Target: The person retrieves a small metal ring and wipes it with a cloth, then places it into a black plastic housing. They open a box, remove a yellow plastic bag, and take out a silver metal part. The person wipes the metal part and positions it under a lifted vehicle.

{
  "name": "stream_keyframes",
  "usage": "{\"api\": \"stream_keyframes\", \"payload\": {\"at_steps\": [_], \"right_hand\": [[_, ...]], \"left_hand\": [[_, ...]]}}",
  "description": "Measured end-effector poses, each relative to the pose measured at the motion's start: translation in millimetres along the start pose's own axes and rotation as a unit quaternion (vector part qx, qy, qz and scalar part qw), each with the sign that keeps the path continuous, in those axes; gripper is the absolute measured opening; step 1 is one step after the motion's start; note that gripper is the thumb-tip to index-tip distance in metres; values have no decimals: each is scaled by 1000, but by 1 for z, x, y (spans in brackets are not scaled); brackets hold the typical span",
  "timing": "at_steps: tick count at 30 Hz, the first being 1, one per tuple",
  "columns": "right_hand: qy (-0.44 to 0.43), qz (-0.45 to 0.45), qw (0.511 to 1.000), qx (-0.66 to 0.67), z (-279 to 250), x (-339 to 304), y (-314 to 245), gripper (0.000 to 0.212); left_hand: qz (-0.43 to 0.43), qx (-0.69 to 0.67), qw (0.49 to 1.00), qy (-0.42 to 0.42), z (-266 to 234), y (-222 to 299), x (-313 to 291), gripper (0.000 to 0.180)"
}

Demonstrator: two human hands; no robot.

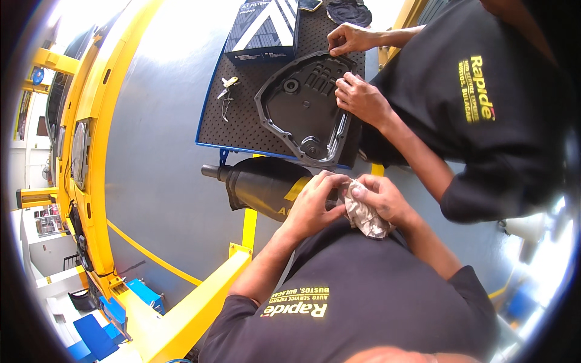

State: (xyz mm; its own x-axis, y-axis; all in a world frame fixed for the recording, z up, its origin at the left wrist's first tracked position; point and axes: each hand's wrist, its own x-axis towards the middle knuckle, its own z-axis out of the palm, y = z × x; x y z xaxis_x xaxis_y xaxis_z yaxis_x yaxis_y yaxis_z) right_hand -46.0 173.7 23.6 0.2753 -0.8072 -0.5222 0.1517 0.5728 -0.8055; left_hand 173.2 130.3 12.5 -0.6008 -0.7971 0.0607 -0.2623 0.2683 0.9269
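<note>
Oil pan [302, 111]: one, black and shallow, lying hollow side up on the perforated tabletop [242, 130]; moulded into its floor are one ring-shaped boss [291, 86] at the upper left, a bank of slotted ribs [322, 76] near the top and a rounded recess [311, 147] at the lower end. A glossy sheen runs along the lower right wall (oil or mere reflection, one cannot tell).
Carton [263, 33]: one, dark with a large white chevron, standing at the pan's upper left; its contents are hidden.
Crumpled wad [367, 219]: one, pale grey-beige, paper or cloth, in front of the wearer's chest, below the pan's near end.
Right hand [384, 196]: clamped on the wad, thumb pressed over its upper part.
Left hand [318, 202]: fingers bent, thumb and fingertips beside the wad's left edge; whether they pinch it or something small and dark, one cannot tell.
Co-worker's hands: two; the upper hand [351, 40] has its fingertips at the pan's top rim, the lower hand [363, 100] lies over the right rim, fingers curled; the firmness of either hold is unclear.
Small tool [228, 83]: one, pale-handled, left of the pan, with a thin metal piece [226, 111] just below.
Black cylinder [263, 187]: one, below the table's near edge, with a stub at its left end; its inside is out of sight.
</note>
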Motion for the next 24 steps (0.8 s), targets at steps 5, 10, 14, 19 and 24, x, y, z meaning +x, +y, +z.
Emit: {"api": "stream_keyframes", "payload": {"at_steps": [5,10,14,19,24], "right_hand": [[13,-7,999,-48,-1,2,3,29],[13,-4,999,-44,2,1,3,28],[18,-7,998,-65,4,1,1,28],[18,0,998,-61,6,-1,0,28],[6,16,998,-55,7,-1,0,30]], "left_hand": [[-14,36,999,4,7,-10,-2,45],[-7,53,999,-3,1,-6,-1,42],[-7,43,999,7,2,-8,-4,41],[-2,56,998,8,0,-4,-4,42],[14,76,997,-16,-10,-1,-4,48]]}}
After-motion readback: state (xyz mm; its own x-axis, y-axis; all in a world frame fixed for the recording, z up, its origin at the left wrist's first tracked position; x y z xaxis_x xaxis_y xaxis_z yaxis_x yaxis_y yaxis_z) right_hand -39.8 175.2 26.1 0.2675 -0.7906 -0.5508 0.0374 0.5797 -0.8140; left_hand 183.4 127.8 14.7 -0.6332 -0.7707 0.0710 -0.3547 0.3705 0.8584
